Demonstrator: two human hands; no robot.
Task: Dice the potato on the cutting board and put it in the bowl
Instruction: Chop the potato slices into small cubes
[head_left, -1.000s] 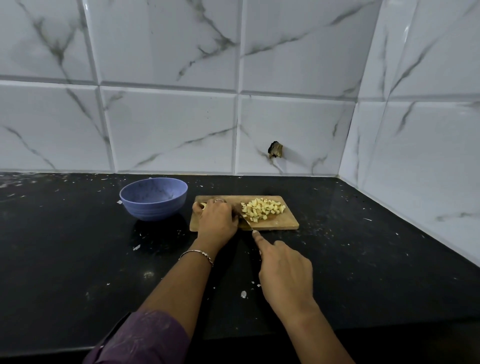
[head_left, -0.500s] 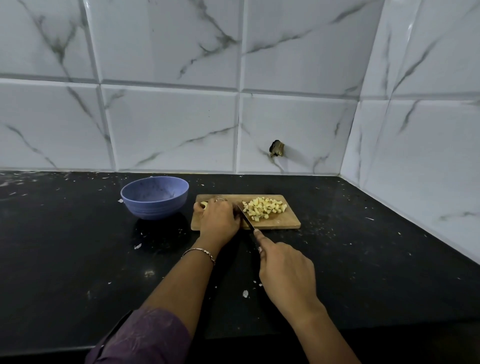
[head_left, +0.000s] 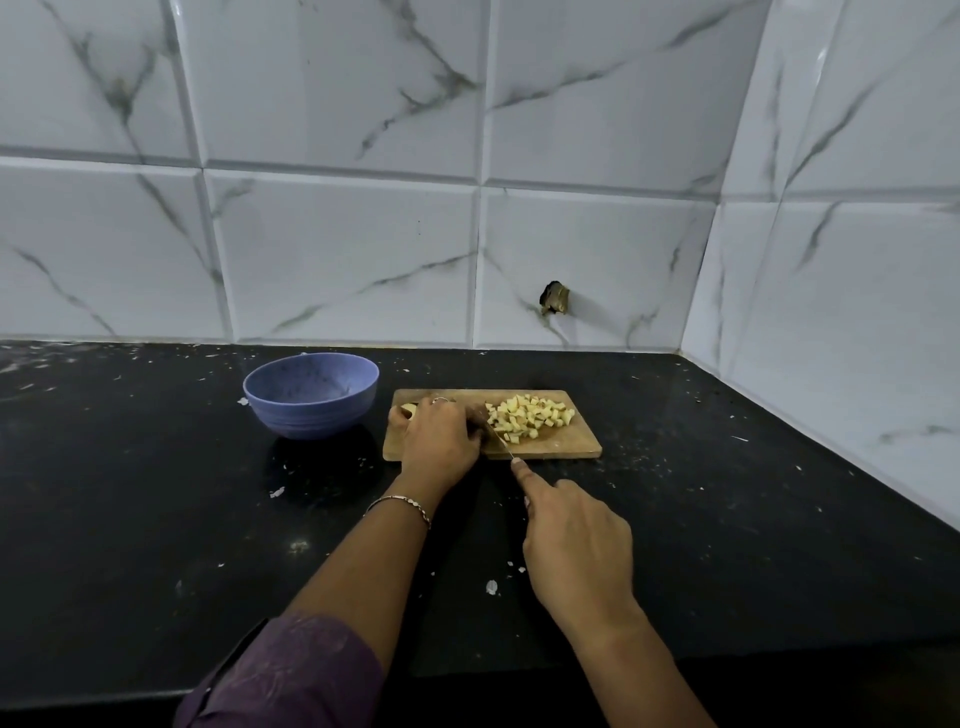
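The left hand (head_left: 440, 440) holds a potato piece (head_left: 409, 411) on the cutting board (head_left: 567, 445). The right hand (head_left: 576, 540) grips a knife (head_left: 500, 442), its blade beside the potato cubes (head_left: 531, 418). A blue bowl (head_left: 311, 415) sits left of the board.

Pale diced potato (head_left: 531, 417) heaped on wooden cutting board (head_left: 566, 446), beside blue bowl (head_left: 311, 395).

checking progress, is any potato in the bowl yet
No, the bowl shows only its bare blue inside, and the diced potato lies piled on the cutting board.
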